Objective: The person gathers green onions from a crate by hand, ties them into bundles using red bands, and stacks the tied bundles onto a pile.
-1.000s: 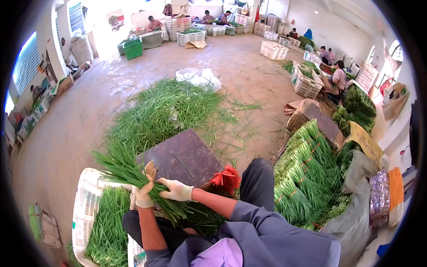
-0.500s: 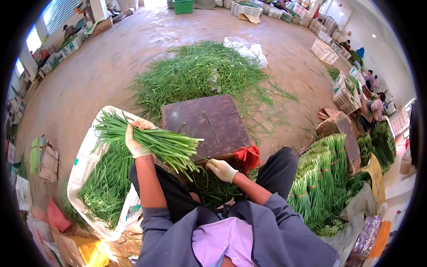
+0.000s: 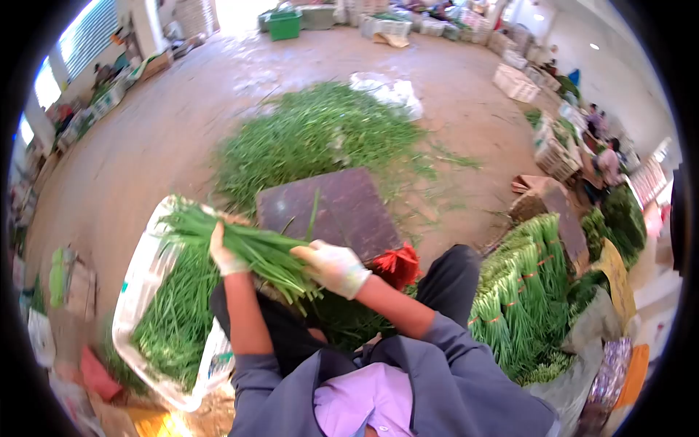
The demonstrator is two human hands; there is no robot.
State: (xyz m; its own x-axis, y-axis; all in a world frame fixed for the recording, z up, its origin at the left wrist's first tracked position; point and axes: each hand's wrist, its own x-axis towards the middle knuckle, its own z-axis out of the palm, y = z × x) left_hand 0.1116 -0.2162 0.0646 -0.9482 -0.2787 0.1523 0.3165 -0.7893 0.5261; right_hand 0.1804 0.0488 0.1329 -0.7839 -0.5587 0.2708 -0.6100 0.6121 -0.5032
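Observation:
My gloved left hand (image 3: 227,251) is wrapped round a thick bunch of garlic chives (image 3: 266,247), held slantwise with the cut stem ends toward my lap. My right hand (image 3: 336,269), also gloved, is closed at the bunch's right side, its fingertips on the stems. A single blade (image 3: 314,215) stands up beside those fingers. Just beyond the bunch is a dark-topped box (image 3: 328,200), with red ties (image 3: 397,266) hanging at its near right corner. Under my left forearm stands a white plastic crate (image 3: 142,273) with loose chives (image 3: 175,320) in it.
A large heap of loose greens (image 3: 313,135) lies on the floor beyond the box, by a white plastic bag (image 3: 389,93). Tied chive bundles (image 3: 520,298) stand upright at my right. Co-workers (image 3: 608,162) sit among crates along the right wall.
My right hand has moved left and up from below the stem ends onto the bunch. The left hand keeps its hold. The camera view has shifted slightly.

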